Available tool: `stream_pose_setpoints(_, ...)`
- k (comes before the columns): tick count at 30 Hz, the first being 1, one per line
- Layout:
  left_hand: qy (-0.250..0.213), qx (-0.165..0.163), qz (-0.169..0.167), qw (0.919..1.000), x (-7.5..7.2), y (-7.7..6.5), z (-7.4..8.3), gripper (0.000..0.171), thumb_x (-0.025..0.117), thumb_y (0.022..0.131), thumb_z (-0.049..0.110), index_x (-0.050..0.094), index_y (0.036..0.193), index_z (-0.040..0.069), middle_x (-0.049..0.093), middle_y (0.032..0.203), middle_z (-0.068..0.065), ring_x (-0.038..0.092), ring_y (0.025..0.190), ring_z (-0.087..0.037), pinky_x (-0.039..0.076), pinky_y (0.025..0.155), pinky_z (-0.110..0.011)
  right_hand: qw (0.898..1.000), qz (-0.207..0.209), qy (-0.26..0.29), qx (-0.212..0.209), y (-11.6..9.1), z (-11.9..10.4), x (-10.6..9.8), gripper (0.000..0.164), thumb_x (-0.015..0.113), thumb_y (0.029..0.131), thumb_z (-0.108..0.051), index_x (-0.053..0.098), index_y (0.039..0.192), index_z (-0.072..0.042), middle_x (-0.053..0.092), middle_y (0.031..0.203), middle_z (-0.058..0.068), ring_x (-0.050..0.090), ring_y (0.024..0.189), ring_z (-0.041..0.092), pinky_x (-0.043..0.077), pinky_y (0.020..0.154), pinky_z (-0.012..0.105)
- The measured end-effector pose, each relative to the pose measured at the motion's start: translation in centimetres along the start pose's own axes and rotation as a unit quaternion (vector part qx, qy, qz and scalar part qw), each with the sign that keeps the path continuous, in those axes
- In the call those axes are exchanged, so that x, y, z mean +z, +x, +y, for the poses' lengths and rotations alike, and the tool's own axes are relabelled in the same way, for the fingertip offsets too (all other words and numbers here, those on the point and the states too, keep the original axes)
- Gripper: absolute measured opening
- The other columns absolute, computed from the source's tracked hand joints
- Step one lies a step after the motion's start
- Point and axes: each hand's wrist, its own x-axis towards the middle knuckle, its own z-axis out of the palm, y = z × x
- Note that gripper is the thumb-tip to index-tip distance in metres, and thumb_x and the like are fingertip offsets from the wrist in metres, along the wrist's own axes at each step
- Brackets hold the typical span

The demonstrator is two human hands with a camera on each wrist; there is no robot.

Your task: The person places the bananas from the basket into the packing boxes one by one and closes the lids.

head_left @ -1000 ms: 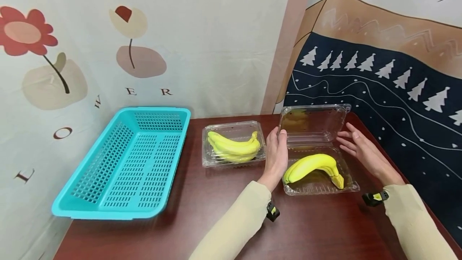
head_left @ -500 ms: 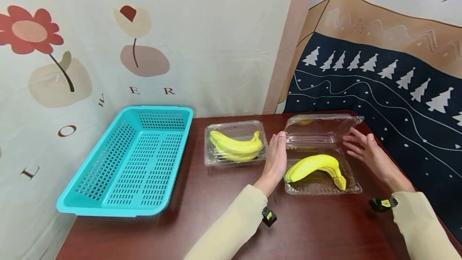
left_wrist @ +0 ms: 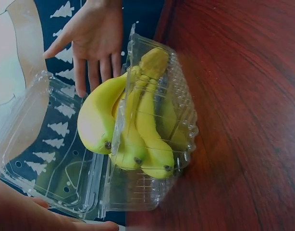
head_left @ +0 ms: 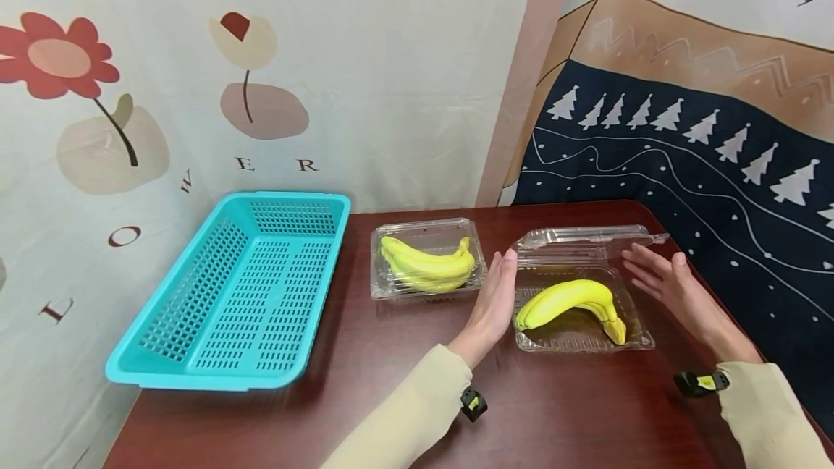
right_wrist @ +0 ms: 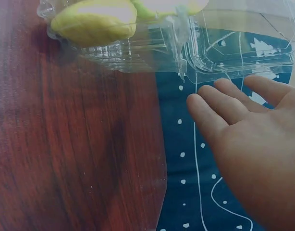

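Note:
A bunch of yellow bananas (head_left: 565,300) lies in the base of a clear plastic clamshell box (head_left: 573,343) at the right of the table. Its lid (head_left: 576,239) leans far back behind the base. At the box's left side my left hand (head_left: 491,304) is held upright with straight fingers near the lid's corner; contact cannot be told. My right hand (head_left: 684,297), palm inward and fingers extended, is beside the lid's right edge. In the right wrist view the right hand (right_wrist: 255,137) is just below the lid's edge, gripping nothing.
Left of the open box stands a second clear box (head_left: 425,226), closed over another banana bunch (head_left: 426,266). A turquoise perforated basket (head_left: 329,277) occupies the table's left side. Printed cloth hangs behind, and a dark blue one (head_left: 717,194) borders the table's right edge.
The lid has tilted farther back from nearly upright to low behind the base. Both hands have lowered slightly beside it, the right one also drifting right. The bananas stay in the box.

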Motion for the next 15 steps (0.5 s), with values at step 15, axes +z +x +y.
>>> stream_pose_setpoints(15, 0.103, 0.032, -0.063, 0.9921, -0.5, -1.4, -0.3, 0.084, 0.015, 0.105, 0.069, 0.028, 0.164, 0.01, 0.013, 0.172, -0.002, 0.011, 0.158, -0.02, 0.015, 0.126, -0.047, 0.999, -0.034, -0.008, 0.017, -1.8, 1.8, -0.9, 0.061, 0.001, 0.113, -0.039, 0.019, 0.167, -0.017, 0.034, 0.165, -0.014, 0.034, 0.146, -0.004, 0.031, 0.108, 0.01)
